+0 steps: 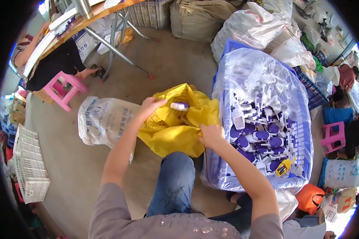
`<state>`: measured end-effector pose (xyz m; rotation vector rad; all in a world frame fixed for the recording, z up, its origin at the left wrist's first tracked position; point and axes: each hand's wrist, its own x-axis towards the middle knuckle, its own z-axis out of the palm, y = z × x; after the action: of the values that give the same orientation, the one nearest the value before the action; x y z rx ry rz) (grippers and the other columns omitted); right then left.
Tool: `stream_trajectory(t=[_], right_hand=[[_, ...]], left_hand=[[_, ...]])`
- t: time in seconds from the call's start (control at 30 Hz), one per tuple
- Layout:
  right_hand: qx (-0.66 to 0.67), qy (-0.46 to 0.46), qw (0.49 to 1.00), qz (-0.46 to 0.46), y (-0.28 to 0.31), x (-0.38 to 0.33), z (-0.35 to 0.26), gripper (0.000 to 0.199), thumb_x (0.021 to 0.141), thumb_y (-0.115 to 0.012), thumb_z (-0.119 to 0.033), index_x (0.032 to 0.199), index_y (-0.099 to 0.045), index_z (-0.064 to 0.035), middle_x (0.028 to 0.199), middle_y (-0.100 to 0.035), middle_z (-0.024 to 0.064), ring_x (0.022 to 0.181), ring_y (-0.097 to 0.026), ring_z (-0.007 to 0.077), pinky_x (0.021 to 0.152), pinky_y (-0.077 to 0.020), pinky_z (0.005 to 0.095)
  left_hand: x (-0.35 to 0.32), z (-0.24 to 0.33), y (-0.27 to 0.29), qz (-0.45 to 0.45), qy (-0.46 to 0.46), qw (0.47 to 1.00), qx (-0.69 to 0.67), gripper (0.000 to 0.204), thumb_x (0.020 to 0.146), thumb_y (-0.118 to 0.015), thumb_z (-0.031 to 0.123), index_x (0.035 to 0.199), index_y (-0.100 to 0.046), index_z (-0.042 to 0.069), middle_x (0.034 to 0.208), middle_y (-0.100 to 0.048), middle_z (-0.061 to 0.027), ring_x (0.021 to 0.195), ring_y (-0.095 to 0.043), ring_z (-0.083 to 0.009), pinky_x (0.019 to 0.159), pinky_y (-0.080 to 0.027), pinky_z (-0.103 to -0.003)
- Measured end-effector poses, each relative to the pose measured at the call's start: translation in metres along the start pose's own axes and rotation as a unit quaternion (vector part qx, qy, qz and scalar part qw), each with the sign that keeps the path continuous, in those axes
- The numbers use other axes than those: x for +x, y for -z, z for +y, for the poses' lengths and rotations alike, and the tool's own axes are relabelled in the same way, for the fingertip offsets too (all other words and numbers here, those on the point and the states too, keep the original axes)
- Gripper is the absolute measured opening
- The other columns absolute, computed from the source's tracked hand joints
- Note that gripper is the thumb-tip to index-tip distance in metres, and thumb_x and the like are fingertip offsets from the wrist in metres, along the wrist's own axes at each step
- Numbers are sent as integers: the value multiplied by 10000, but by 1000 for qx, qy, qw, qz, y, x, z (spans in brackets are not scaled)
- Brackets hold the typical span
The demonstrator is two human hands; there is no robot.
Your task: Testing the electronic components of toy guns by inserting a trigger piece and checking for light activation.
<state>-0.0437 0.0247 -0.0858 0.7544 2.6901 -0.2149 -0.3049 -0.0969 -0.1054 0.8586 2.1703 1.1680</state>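
Observation:
Both my hands hold apart the mouth of a yellow woven sack (167,139). My left hand (150,107) grips its rim at the left, and my right hand (212,134) is closed on the rim at the right. Inside lies a small white-and-purple plastic piece (179,106). Right beside the sack stands a blue plastic crate (307,135) lined with clear plastic film (263,69). Many purple-and-white plastic pieces (261,136) are heaped in it. A yellow piece (284,167) lies among them near the front right corner.
A white printed sack (107,121) lies to the left. Farther left are a white basket (30,163) and a pink stool (64,88), where a person sits at a folding table (115,44). Stuffed white sacks (247,32) stand behind the crate. An orange bag (310,198) lies right.

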Motion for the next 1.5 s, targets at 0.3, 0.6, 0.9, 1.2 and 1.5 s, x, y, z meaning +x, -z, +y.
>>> stream_trajectory(t=[0.3,0.6,0.9,1.2,1.5], right_hand=[[47,-10,959,279,76,-85,20,293,687,-612,-343,880,-544,-133,557,-569,126,524,-588,345,507,-471,450],[94,-68,878,465,100,-171,74,308,660,-667,-266,915,-580,-118,571,-580,92,527,-595,284,485,-469,370],[148,-121,939,285,60,-202,92,647,719,-636,-335,1295,-377,-197,638,-599,147,593,-603,341,527,-467,432],[436,-112,860,238,41,-262,169,433,701,-604,-221,1100,-527,-74,753,-584,72,641,-590,175,585,-451,310],[694,137,706,36,41,-330,182,241,713,-612,-125,926,-629,-14,793,-547,-3,714,-479,76,654,-389,207]], left_hand=[[21,116,85,327,-182,920,115,356,850,-557,384,801,-625,38,650,-582,-198,673,-599,-361,596,-443,-420],[-71,247,111,301,-272,913,37,369,868,-573,356,879,-642,-6,649,-597,-120,588,-554,-160,585,-437,-306],[-98,241,1,322,-440,743,389,543,786,-638,198,1284,-438,108,1231,-438,-149,1110,-451,-341,902,-375,-449],[-179,267,-138,-166,-552,796,186,146,692,-560,2,827,-609,28,872,-610,-112,826,-588,-298,733,-472,-379],[-125,220,-365,-441,-338,782,282,388,747,-513,178,1102,-566,33,1079,-594,-199,993,-580,-338,852,-463,-401]])
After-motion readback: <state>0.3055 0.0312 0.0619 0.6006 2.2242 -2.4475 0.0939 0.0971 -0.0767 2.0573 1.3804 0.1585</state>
